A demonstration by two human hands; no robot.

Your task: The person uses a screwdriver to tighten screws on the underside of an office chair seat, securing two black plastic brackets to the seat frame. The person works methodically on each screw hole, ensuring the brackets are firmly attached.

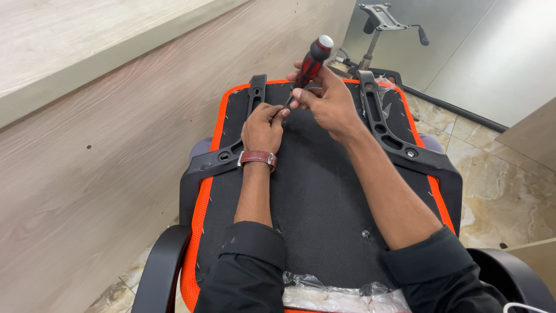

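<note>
My right hand (327, 98) grips a red-and-black screwdriver (311, 61), its handle tilted up and away and its tip pointing down toward my left fingers. My left hand (262, 126), with a brown watch strap at the wrist, pinches something small at the screwdriver's tip; what it is cannot be made out. Both hands hover over the upturned underside of a chair seat (315, 191), black fabric with an orange mesh border. A black armrest bracket (246, 124) runs along the seat's left side and a second bracket (385, 124) along its right side.
A wooden panel wall (98, 145) stands close on the left. A chair tilt mechanism on a gas cylinder (379, 23) stands behind the seat. Crumpled clear plastic wrap (341, 295) lies at the seat's near edge. Black curved armrests (162, 266) flank the seat. Marble floor tiles (504, 185) lie to the right.
</note>
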